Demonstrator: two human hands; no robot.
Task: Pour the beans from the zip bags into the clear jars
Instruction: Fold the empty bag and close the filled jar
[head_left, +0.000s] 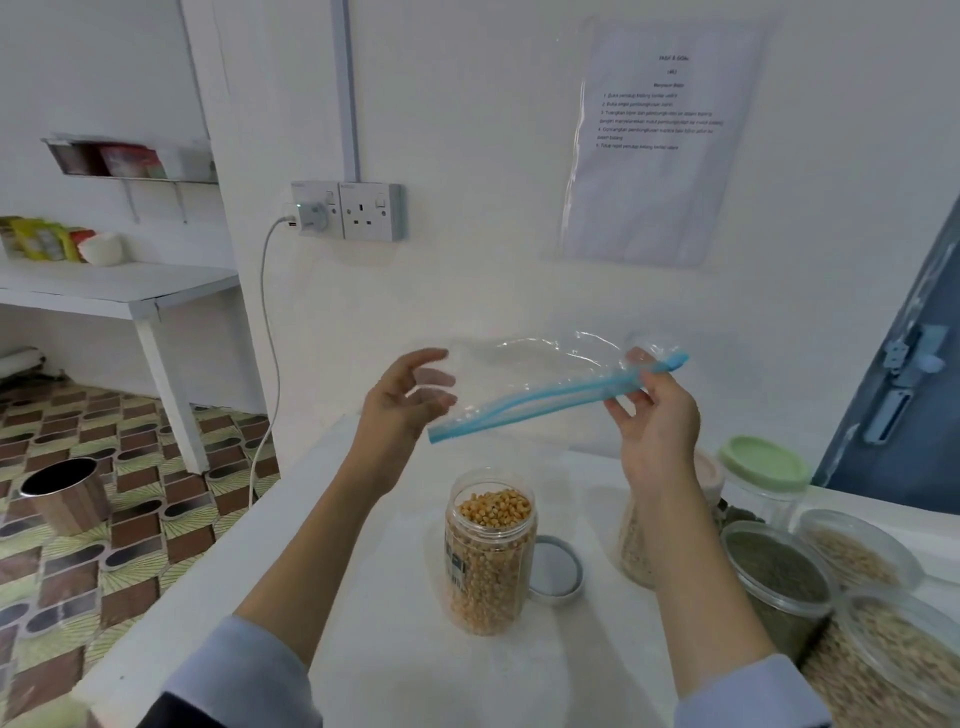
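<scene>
The zip bag (530, 382), clear with a blue zip strip along its near edge, hangs empty in the air above the white table (363, 597), stretched between the 2 hands. The right hand (657, 415) pinches the zip strip near its right end between thumb and fingers, so that hand is clamped on the bag. The left hand (402, 400) is at the bag's opposite side with its fingers spread and curled loosely against the plastic; it touches the film, but I cannot tell whether it actually grips it. From the pinch, the zip strip slopes down and to the left, and its 2 tracks part slightly midway along. Directly below the bag stands the open clear jar (488, 551), filled almost to the neck with yellow beans, a label on its side. Just right of that jar, a grey lid (556, 571) lies flat on the table. Below the right wrist, another jar (636, 545) of pale grain stands partly hidden by the forearm. Further right of the grip are a jar with a green lid (763, 465), an open container of dark green beans (776, 571), and 2 containers of pale grain at the table's edge.
</scene>
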